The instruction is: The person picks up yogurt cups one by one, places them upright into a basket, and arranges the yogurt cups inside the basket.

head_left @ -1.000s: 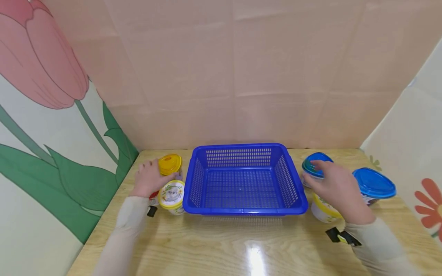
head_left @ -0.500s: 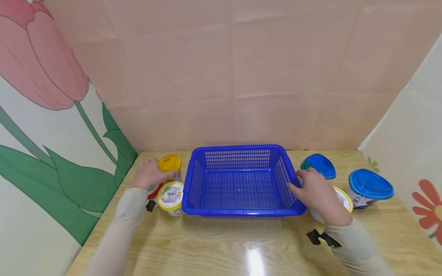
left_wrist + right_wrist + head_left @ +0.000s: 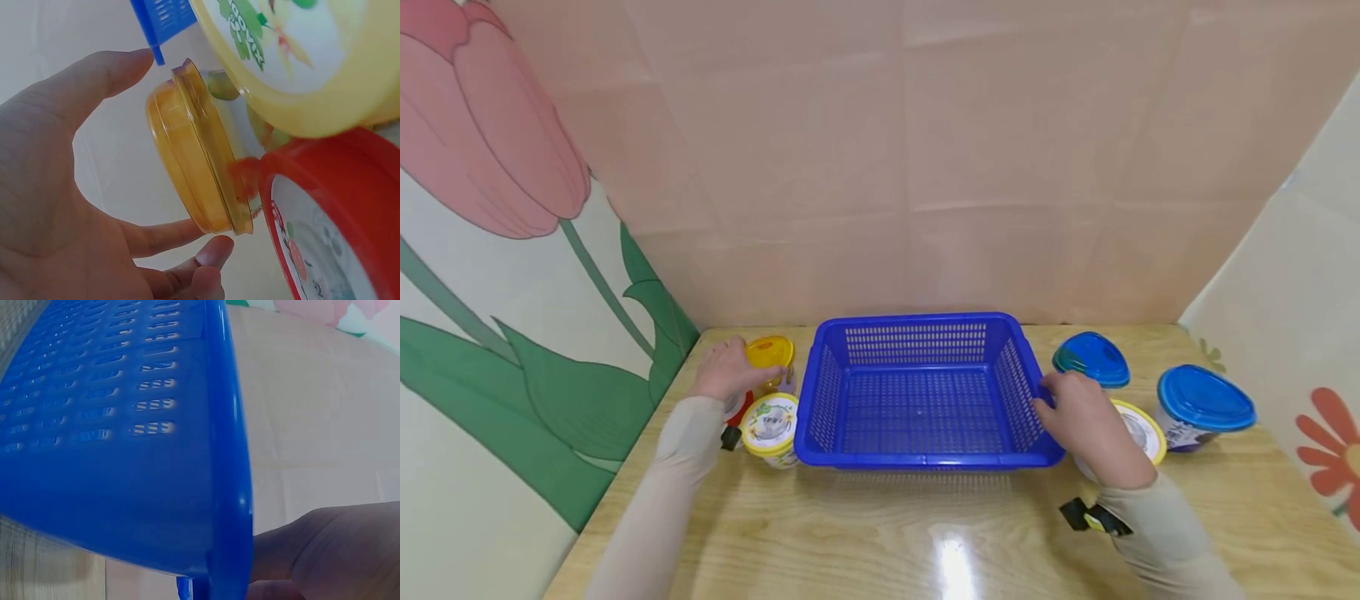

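Observation:
In the head view a blue plastic basket [image 3: 917,417] stands mid-table with nothing inside it. My right hand [image 3: 1093,429] holds its right rim, thumb and fingers at the edge; the fingertips are hidden behind the rim [image 3: 232,450] in the right wrist view. My left hand [image 3: 724,371] is around a tub with a translucent yellow lid [image 3: 770,353]. In the left wrist view the thumb stands apart from that lid [image 3: 187,156] and the loosely bent fingers lie at its lower edge. Close by are a yellow-rimmed tub [image 3: 771,423] and a red-rimmed tub [image 3: 741,408].
Right of the basket stand two tubs with blue lids, one near [image 3: 1090,357] and one farther out [image 3: 1206,398]. A yellow-rimmed tub [image 3: 1141,429] is partly behind my right hand. The wooden table [image 3: 865,533] meets a pink backdrop [image 3: 910,167] at the back.
My right hand has moved left from above the blue-lidded and yellow-rimmed tubs to the basket's right rim. My left hand stays by the yellow-lidded tub, and the basket barely shifts.

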A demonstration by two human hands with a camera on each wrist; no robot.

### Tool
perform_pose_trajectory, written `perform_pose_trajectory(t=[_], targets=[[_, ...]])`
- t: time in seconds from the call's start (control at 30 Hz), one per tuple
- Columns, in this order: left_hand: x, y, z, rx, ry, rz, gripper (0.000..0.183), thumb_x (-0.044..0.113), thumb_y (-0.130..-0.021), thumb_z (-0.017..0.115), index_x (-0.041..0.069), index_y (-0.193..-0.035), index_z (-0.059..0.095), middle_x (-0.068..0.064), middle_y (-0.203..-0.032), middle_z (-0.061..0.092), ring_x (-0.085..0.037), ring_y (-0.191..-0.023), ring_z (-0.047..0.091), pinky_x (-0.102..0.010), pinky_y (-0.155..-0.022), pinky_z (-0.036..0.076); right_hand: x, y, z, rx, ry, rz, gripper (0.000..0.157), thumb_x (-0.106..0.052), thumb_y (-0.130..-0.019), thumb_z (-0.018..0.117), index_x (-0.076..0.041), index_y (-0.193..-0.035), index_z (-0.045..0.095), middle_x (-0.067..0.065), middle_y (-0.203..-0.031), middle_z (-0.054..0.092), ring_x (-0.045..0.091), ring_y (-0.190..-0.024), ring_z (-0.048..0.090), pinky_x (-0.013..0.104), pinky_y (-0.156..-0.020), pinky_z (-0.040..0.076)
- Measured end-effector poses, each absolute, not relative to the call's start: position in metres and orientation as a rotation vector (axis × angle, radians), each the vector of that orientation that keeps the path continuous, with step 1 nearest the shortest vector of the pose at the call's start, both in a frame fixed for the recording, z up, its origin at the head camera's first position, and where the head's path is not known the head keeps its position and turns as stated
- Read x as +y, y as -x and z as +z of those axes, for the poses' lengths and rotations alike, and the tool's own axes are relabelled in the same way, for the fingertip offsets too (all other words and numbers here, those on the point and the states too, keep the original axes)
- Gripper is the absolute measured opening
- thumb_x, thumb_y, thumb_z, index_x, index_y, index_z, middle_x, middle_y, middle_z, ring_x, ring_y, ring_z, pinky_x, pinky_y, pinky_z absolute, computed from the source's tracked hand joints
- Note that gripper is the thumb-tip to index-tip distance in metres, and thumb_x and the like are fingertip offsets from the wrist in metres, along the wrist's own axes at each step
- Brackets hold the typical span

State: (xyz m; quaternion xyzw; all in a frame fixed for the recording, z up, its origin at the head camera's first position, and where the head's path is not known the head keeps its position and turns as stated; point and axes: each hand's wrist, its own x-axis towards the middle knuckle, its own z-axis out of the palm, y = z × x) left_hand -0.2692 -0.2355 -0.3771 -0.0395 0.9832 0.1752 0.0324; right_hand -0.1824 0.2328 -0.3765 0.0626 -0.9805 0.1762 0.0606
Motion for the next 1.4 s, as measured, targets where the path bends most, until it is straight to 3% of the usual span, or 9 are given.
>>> perform_pose_trajectory(t=[0.5, 0.93, 1.4], targets=[[-0.239, 0.283, -0.380, 3.003, 0.102, 0.524, 0.093, 0.062, -0.072, 0.066, -0.005, -0.130, 0.039, -0.025, -0.113, 0.052, -0.035, -0.096, 0.051, -0.049, -0.080, 0.046, 0.231, 0.183, -0.373, -2.970, -0.108, 0.506, 0.037, -0.013, -0.083, 0.064, 0.014, -0.108, 0.060, 0.033, -0.106, 0.057, 0.046, -0.098, 0.055, 0.058, -0.081, 0.045], [-0.245, 0.284, -0.385, 2.988, 0.135, 0.612, 0.088, 0.065, -0.066, 0.070, -0.003, -0.117, 0.044, -0.018, -0.103, 0.051, -0.030, -0.088, 0.049, -0.036, -0.068, 0.043, 0.227, 0.183, -0.382, -3.006, -0.079, 0.526, 0.041, -0.017, -0.084, 0.065, 0.012, -0.112, 0.058, 0.032, -0.109, 0.056, 0.044, -0.099, 0.055, 0.057, -0.081, 0.046], [-0.236, 0.281, -0.371, 3.053, 0.089, 0.659, 0.089, 0.066, -0.070, 0.066, -0.003, -0.121, 0.040, -0.018, -0.105, 0.049, -0.030, -0.088, 0.050, -0.036, -0.071, 0.045, 0.231, 0.184, -0.382, -2.995, -0.089, 0.504, 0.040, -0.016, -0.085, 0.065, 0.012, -0.112, 0.058, 0.032, -0.109, 0.056, 0.044, -0.100, 0.055, 0.058, -0.081, 0.046]])
